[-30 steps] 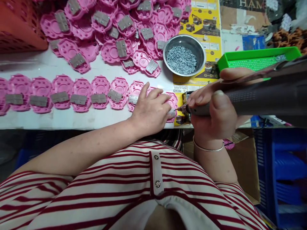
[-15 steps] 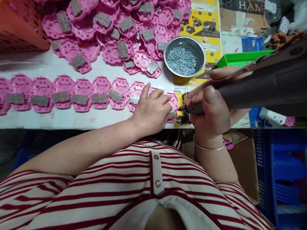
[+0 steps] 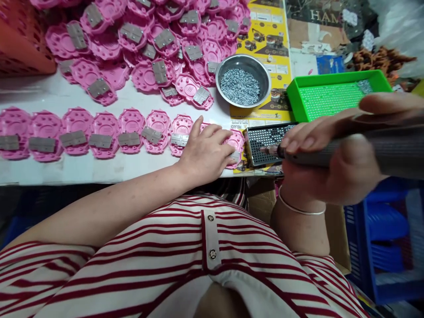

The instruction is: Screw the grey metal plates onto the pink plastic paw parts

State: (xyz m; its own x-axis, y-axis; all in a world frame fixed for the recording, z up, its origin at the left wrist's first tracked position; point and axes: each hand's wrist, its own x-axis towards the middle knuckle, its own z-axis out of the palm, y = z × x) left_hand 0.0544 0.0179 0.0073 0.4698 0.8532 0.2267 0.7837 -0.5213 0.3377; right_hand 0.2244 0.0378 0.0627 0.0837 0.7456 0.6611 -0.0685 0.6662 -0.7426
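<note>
My left hand (image 3: 205, 152) lies with fingers spread over the right end of a row of pink plastic housings (image 3: 132, 117). Its fingertips touch the last pink housing (image 3: 236, 139), which carries a grey metal plate (image 3: 235, 155) partly under the fingers. My right hand (image 3: 344, 174), blurred, is wrapped around a dark electric screwdriver (image 3: 402, 148) held nearly level. The screwdriver's tip points left, over a perforated screw plate (image 3: 261, 134) just right of the row. Whether the bit touches the plate or carries a screw, I cannot tell.
A steel bowl (image 3: 264, 76) of small screws stands behind the row. A green tray (image 3: 331, 80) sits at the right. Piled pink housings (image 3: 145, 75) and an orange basket (image 3: 23, 39) are at the back left. Below the table edge, a blue crate (image 3: 354, 240) stands right.
The screwdriver in my right hand has moved right, from the last pink housing to above the perforated plate. My left hand stays on the row. The view has shifted slightly.
</note>
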